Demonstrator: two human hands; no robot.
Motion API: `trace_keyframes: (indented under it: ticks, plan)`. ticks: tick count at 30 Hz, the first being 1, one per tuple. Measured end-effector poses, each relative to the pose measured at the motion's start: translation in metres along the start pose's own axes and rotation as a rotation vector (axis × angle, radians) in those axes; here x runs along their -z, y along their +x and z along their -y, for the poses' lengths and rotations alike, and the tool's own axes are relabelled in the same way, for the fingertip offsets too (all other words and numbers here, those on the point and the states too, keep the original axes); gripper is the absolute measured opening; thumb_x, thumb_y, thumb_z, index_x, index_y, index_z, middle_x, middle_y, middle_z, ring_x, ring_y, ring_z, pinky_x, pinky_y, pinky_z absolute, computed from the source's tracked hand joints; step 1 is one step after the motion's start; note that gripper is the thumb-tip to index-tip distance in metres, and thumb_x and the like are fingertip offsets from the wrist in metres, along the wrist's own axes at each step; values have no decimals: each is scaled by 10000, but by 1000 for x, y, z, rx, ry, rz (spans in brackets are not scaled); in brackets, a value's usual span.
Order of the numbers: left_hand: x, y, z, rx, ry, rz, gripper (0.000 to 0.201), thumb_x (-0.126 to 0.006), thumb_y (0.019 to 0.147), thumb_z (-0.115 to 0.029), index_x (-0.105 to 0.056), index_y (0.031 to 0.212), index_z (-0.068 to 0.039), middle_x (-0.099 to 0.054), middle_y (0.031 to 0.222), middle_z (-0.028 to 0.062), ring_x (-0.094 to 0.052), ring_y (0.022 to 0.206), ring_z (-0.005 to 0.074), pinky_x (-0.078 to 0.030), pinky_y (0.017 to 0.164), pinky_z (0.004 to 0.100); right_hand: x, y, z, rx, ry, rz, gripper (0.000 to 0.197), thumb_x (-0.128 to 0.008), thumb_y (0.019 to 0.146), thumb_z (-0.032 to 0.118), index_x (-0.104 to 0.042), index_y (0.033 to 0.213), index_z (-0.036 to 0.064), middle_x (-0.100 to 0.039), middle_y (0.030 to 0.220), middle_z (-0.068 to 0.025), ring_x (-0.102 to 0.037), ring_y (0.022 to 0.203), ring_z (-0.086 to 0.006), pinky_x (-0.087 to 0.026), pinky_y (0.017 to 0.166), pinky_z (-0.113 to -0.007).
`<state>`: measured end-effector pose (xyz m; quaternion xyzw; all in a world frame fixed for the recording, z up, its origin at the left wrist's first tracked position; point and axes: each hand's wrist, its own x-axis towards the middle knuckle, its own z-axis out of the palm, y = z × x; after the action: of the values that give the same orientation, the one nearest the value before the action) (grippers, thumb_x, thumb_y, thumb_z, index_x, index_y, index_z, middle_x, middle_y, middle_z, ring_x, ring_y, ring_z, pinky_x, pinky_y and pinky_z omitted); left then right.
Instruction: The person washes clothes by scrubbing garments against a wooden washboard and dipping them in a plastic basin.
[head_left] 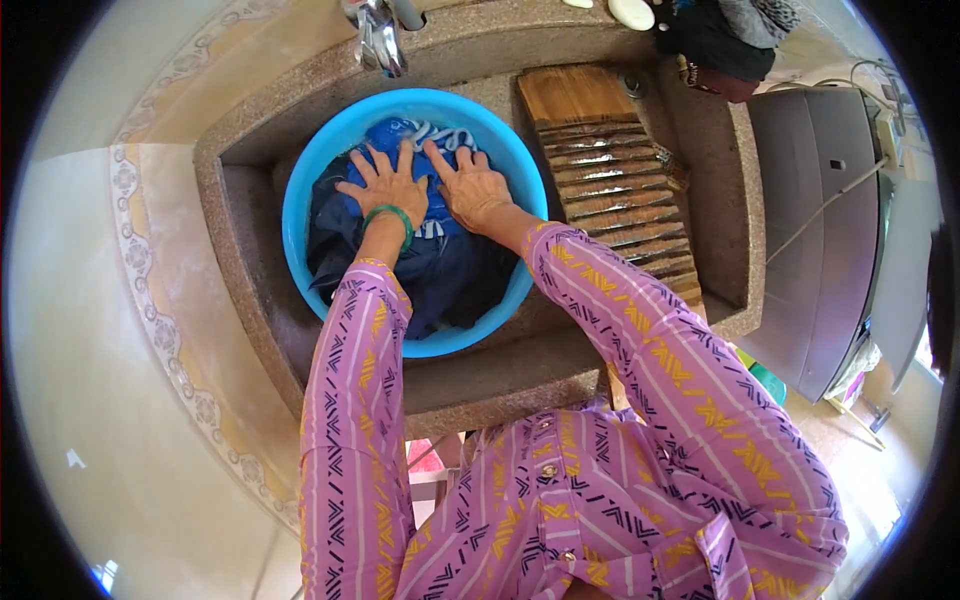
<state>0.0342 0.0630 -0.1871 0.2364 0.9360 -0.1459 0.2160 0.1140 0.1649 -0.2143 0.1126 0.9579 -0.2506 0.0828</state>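
Note:
A round light-blue basin holds wet clothes, among them a dark navy garment and a bright blue one with white-striped edging. My left hand, with a green bangle at the wrist, lies on the clothes with its fingers spread. Beside it my right hand rests on them too, index finger stretched out and the others apart. Neither hand grips anything. How much water is in the basin I cannot tell.
The basin stands in a speckled stone sink under a chrome tap. A ridged wooden washboard leans at its right. White soap and a dark cloth bundle lie on the back ledge. A grey washing machine stands further right.

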Motion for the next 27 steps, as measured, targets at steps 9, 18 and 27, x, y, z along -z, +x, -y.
trace_keyframes:
  ticks: [9, 18, 27]
  plan:
    - [-23, 31, -13, -52, 134, 95, 609, -395, 902, -381, -174, 1452, -241, -197, 1451, 232, -91, 1318, 539, -137, 931, 761, -28, 16, -2, -46, -154, 326, 570, -461, 868, 142, -282, 1406, 92, -616, 1098, -192, -623, 978, -315, -506, 817, -425]
    - [-2, 12, 64, 70, -1288, -455, 370, -454, 787, -29, -551, 1140, -78, -627, 956, 156, -630, 762, 273, -509, 656, 378, 53, 2, -21, 30, 384, -57, 297, -562, 704, 53, -665, 983, 52, -644, 953, -222, -624, 919, -360, -487, 850, -400]
    - [134, -113, 6, -559, -1780, 32, 546, -571, 801, 5, -404, 1319, -35, -564, 1123, 66, -581, 929, 146, -459, 836, 268, 225, -44, 10, 28, 915, -212, 169, -589, 802, 68, -666, 918, -27, -651, 774, -70, -590, 683, -122, -493, 610, -264]
